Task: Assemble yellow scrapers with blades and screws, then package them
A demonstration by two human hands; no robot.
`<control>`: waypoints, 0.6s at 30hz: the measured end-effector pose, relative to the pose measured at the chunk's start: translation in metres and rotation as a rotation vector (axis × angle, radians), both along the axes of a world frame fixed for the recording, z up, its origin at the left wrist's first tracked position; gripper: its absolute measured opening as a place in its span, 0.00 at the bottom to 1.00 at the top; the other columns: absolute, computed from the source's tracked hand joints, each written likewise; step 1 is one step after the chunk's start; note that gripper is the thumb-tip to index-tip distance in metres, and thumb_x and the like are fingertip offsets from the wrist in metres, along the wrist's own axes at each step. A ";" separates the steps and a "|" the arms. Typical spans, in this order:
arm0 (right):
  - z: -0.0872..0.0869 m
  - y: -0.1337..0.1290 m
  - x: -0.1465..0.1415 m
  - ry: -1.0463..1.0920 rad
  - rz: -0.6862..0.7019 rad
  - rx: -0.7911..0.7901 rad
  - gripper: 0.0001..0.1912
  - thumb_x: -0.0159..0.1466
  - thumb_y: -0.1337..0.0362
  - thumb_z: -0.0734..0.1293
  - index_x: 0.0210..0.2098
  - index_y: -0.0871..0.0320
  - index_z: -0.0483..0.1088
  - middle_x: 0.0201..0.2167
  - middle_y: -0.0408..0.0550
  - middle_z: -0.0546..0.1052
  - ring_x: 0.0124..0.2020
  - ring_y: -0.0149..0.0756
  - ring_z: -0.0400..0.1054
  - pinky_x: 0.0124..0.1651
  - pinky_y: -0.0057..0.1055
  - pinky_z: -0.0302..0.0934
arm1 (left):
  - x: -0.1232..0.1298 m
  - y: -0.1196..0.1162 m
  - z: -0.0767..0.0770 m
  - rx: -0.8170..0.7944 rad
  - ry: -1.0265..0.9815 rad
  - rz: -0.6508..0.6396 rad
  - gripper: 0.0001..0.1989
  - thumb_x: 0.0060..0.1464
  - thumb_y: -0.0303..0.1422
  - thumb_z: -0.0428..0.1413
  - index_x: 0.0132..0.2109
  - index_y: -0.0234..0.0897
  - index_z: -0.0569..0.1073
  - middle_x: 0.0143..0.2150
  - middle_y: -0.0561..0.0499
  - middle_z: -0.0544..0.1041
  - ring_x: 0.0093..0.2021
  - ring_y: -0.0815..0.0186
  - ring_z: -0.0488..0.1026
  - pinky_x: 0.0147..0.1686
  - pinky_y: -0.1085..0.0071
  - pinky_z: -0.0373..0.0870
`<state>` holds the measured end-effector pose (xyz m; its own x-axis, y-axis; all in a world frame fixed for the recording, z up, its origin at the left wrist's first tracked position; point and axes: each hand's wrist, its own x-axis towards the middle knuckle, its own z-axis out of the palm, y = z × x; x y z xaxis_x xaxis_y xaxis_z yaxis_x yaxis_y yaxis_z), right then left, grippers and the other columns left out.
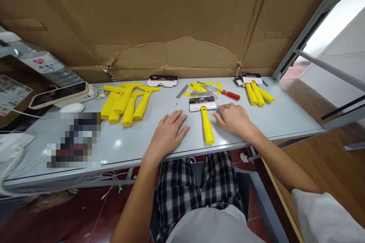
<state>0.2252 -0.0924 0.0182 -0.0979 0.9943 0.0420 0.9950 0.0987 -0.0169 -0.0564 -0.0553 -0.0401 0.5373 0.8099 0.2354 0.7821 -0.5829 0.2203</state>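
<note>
The lone yellow handle (207, 126) widens away from its black-and-white card (202, 104)

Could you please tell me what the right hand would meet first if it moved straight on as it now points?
The right hand would probably meet the yellow handle or the black-and-white card at its top, both close by; which comes first is hard to tell.

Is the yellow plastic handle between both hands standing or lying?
Lying down: the yellow plastic handle stretches lengthwise along the grey tabletop.
</note>
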 end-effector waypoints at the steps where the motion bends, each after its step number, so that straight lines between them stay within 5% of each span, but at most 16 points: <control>1: 0.007 0.003 -0.006 0.025 -0.050 0.005 0.31 0.80 0.48 0.52 0.54 0.62 0.80 0.49 0.67 0.84 0.53 0.64 0.79 0.51 0.55 0.70 | 0.000 0.000 0.001 -0.007 -0.001 -0.002 0.28 0.76 0.43 0.48 0.72 0.33 0.75 0.79 0.36 0.68 0.80 0.46 0.64 0.79 0.44 0.57; 7: 0.012 0.023 -0.040 0.149 -0.025 0.012 0.28 0.77 0.44 0.58 0.58 0.58 0.77 0.49 0.65 0.84 0.46 0.59 0.79 0.43 0.46 0.65 | -0.001 -0.001 0.000 -0.019 -0.029 -0.009 0.26 0.75 0.43 0.49 0.70 0.37 0.76 0.79 0.38 0.69 0.80 0.46 0.64 0.79 0.44 0.56; 18: 0.000 0.024 -0.034 0.208 0.057 -0.033 0.16 0.71 0.65 0.63 0.53 0.58 0.78 0.52 0.63 0.82 0.49 0.53 0.78 0.45 0.40 0.62 | -0.001 -0.001 0.002 -0.032 -0.042 -0.016 0.26 0.75 0.43 0.48 0.69 0.35 0.76 0.79 0.36 0.69 0.79 0.45 0.64 0.79 0.43 0.57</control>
<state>0.1909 -0.0684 0.0183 -0.1468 0.9886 0.0346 0.9625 0.1508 -0.2254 -0.0574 -0.0564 -0.0381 0.5408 0.8085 0.2320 0.7623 -0.5877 0.2712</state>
